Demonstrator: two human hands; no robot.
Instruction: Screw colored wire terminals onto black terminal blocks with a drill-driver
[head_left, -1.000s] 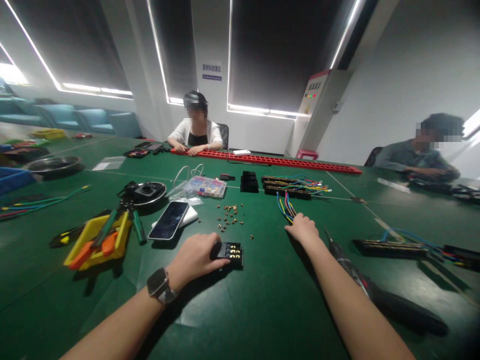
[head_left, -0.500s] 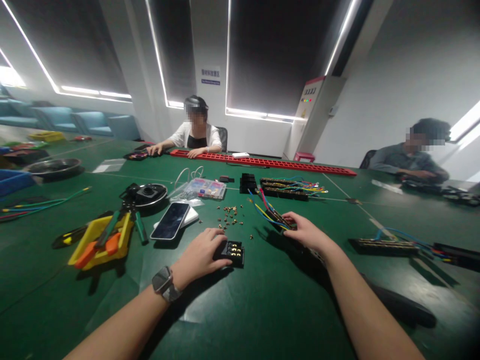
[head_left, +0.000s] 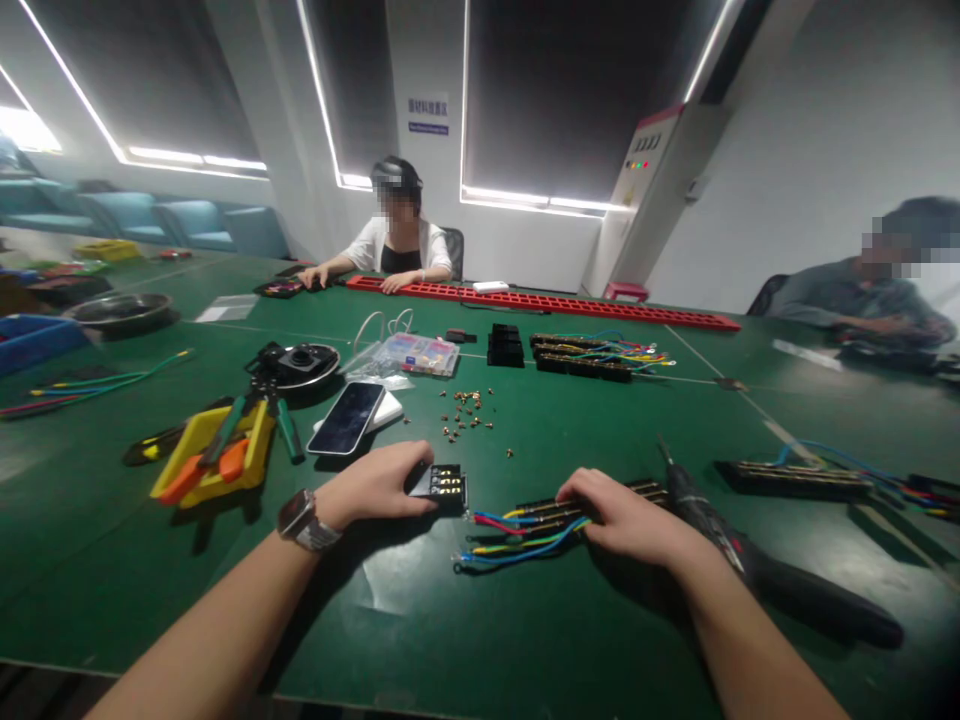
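My left hand (head_left: 375, 485) is closed on a small black terminal block (head_left: 448, 482) with brass contacts, held at the table top with thumb and fingers at its left end. My right hand (head_left: 619, 515) grips a wired black terminal strip assembly (head_left: 541, 510) from above. Blue, red, yellow and green wires (head_left: 517, 550) stick out of it to the left, their ring lugs close to the block. My palm hides part of the assembly. Behind the block lie several loose brass screws (head_left: 466, 405). An electric screwdriver (head_left: 697, 515) rests just right of my right hand.
At left stand a yellow tray (head_left: 255, 465) with orange-handled pliers, green-handled strippers (head_left: 289, 430) and a phone (head_left: 346, 418). Farther back are a parts box (head_left: 420, 355), black blocks (head_left: 505, 346) and wired strips (head_left: 592, 362). Another strip (head_left: 795, 478) lies right. Two people sit across.
My right hand has brought the wired assembly down and nearer, its wires now pointing left. My left hand has shifted slightly left with the terminal block. The view has turned a little, exposing the screwdriver.
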